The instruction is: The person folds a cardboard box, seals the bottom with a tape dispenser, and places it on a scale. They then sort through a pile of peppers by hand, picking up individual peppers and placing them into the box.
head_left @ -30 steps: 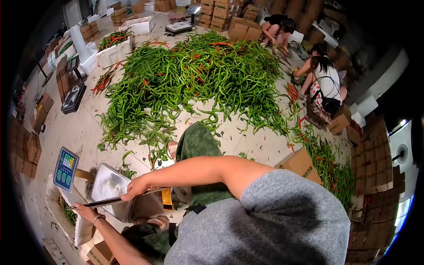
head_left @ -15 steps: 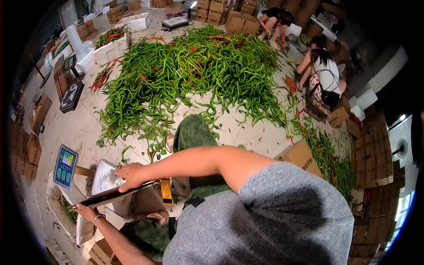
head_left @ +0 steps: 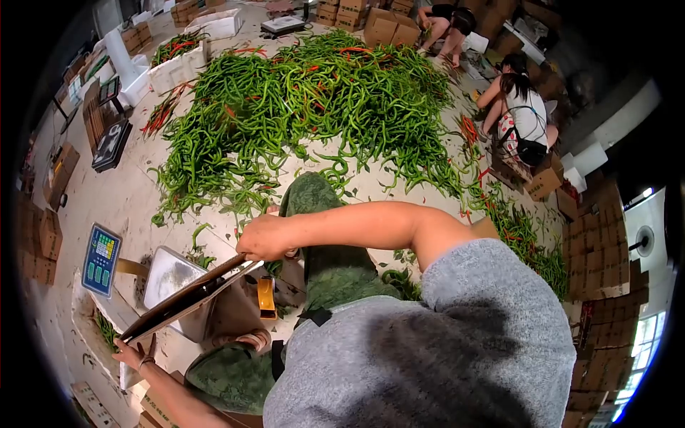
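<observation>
The left hand (head_left: 134, 357) pinches and the right hand (head_left: 264, 237) grips opposite ends of a flattened cardboard carton (head_left: 187, 293), slanted over the weighing scale's (head_left: 168, 274) near edge, probably light, stiffish and steadiest held thus

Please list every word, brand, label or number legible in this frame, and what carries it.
No text can be read with certainty.
Blue scale panel: key markings and displays, too small.
Stacked cartons at right: green print, too small.
Carton by the left forearm: characters, too blurred.
Held cardboard: no print visible.
</observation>
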`<state>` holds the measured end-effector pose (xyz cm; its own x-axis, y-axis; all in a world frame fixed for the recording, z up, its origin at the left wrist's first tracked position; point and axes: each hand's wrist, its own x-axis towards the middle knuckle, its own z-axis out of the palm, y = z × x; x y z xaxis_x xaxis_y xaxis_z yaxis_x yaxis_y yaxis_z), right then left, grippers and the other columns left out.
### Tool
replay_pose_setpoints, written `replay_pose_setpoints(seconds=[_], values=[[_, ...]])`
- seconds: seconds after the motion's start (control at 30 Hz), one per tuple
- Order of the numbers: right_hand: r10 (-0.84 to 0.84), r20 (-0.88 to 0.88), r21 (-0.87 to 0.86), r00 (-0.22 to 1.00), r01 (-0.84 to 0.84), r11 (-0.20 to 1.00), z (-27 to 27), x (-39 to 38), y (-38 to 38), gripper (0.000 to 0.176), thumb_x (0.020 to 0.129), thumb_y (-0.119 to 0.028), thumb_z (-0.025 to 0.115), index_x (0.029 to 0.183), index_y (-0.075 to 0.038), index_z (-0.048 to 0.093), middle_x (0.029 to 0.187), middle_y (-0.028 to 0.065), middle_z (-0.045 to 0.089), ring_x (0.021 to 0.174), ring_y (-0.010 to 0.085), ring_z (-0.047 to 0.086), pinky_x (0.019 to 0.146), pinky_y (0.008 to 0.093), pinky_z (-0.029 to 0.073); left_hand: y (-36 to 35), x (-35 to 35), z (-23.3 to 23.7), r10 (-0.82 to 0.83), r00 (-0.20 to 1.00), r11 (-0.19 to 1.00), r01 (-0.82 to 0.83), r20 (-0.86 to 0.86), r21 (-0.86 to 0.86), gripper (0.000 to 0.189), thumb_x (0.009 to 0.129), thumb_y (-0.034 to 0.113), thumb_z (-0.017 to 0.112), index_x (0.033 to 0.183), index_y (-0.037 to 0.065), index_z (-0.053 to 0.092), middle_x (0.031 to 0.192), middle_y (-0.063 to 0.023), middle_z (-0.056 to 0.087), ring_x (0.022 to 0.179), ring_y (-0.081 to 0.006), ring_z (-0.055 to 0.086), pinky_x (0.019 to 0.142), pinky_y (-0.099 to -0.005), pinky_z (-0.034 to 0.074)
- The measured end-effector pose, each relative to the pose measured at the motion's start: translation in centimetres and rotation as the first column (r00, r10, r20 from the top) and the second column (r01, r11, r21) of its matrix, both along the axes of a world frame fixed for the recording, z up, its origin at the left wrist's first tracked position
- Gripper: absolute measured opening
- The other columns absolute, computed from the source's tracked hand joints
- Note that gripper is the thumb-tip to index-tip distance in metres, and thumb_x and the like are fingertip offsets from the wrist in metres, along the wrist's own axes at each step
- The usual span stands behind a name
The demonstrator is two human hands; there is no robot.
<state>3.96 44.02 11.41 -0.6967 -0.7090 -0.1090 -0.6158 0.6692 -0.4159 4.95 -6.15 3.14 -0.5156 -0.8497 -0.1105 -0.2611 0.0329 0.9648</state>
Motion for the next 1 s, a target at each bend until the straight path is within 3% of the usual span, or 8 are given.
replay_pose_setpoints(seconds=[0.3,0.43,0.47,0.5,0.6,0.7,0.8,1.0], values=[[-0.069,0.034,-0.031,0.997,0.07,0.997,2.1,-2.9,-2.3,0.024,0.08,-0.028,0.054,0.086,-0.006,0.063,0.082,0.0167,0.061,0.081,0.0362,0.059,0.072,0.0437,0.047,-8.6,-0.5,-1.7,-0.135,0.97,0.985,0.154,-0.203,0.08,0.059,0.078,0.049,0.062,0.116,0.007,0.047,0.12,-0.0066,0.05,0.109,-0.0187,0.046,0.089,-0.036,0.036],[-0.107,0.073,-0.079,0.992,0.113,0.99,1.7,-6.2,-5.6,0.027,0.076,-0.03,0.055,0.081,-0.005,0.064,0.079,0.0174,0.062,0.079,0.0348,0.059,0.068,0.0419,0.047,-12.0,0.0,0.7,-0.312,0.912,0.938,0.341,-0.266,0.067,0.039,0.081,0.026,0.058,0.116,0.009,0.055,0.117,-0.0077,0.051,0.109,-0.0209,0.047,0.091,-0.0368,0.038],[-0.093,0.019,-0.123,0.995,0.095,0.988,1.1,-7.7,-6.6,0.028,0.074,-0.031,0.054,0.078,-0.005,0.065,0.077,0.0174,0.061,0.077,0.0341,0.059,0.066,0.0409,0.047,-17.0,-0.1,-2.2,-0.482,0.848,0.55,0.488,0.219,-0.678,0.036,0.084,0.022,0.054,0.117,0.008,0.057,0.127,-0.0097,0.043,0.114,-0.0235,0.046,0.091,-0.0363,0.041],[-0.107,0.085,-0.07,0.991,0.113,0.991,1.5,-8.9,-7.8,0.029,0.073,-0.031,0.052,0.077,-0.005,0.065,0.076,0.0174,0.061,0.075,0.0338,0.059,0.065,0.0409,0.047,-17.3,-0.3,-2.1,-0.447,0.833,0.432,0.521,0.327,-0.736,0.05,0.076,0.013,0.064,0.124,0.019,0.052,0.127,-0.0183,0.044,0.108,-0.0309,0.05,0.092,-0.0388,0.042],[-0.172,0.051,-0.014,0.984,0.173,0.985,2.3,-9.9,-13.0,0.034,0.079,-0.036,0.052,0.079,-0.005,0.065,0.079,0.0182,0.062,0.074,0.0342,0.06,0.067,0.0424,0.048,-9.8,-0.2,2.1,-0.4,0.908,0.916,0.399,-0.127,-0.035,0.043,0.08,0.013,0.057,0.12,0.001,0.049,0.125,-0.0112,0.043,0.102,-0.0231,0.054,0.084,-0.0335,0.046],[-0.111,-0.082,-0.007,0.99,0.111,0.994,1.0,-10.9,-17.5,0.033,0.083,-0.034,0.051,0.088,-0.005,0.065,0.091,0.0192,0.062,0.087,0.0347,0.06,0.077,0.0432,0.047,-5.5,-1.7,2.3,-0.32,0.912,0.894,0.38,0.256,-0.237,0.049,0.066,0.012,0.065,0.108,-0.006,0.046,0.079,-0.0136,0.057,0.06,-0.0189,0.054,0.052,-0.0308,0.045],[-0.127,-0.127,0.027,0.984,0.131,0.991,-2.3,-11.3,-19.6,0.031,0.084,-0.033,0.05,0.093,-0.006,0.061,0.091,0.018,0.062,0.087,0.0348,0.059,0.076,0.0435,0.047,-4.4,-2.1,-2.7,-0.263,0.953,0.91,0.296,0.148,-0.291,0.05,0.064,0.009,0.062,0.109,-0.005,0.046,0.094,-0.0202,0.058,0.086,-0.0282,0.058,0.076,-0.034,0.046],[-0.074,-0.111,0.016,0.991,0.077,0.997,-1.5,-14.2,-21.0,0.029,0.085,-0.034,0.05,0.093,-0.007,0.06,0.093,0.0166,0.062,0.09,0.0347,0.058,0.077,0.044,0.046,-2.9,-1.1,0.6,-0.159,0.987,0.942,0.157,0.019,-0.295,0.071,0.064,0.004,0.058,0.131,0.003,0.036,0.119,-0.0197,0.051,0.104,-0.0312,0.053,0.088,-0.0329,0.041]])
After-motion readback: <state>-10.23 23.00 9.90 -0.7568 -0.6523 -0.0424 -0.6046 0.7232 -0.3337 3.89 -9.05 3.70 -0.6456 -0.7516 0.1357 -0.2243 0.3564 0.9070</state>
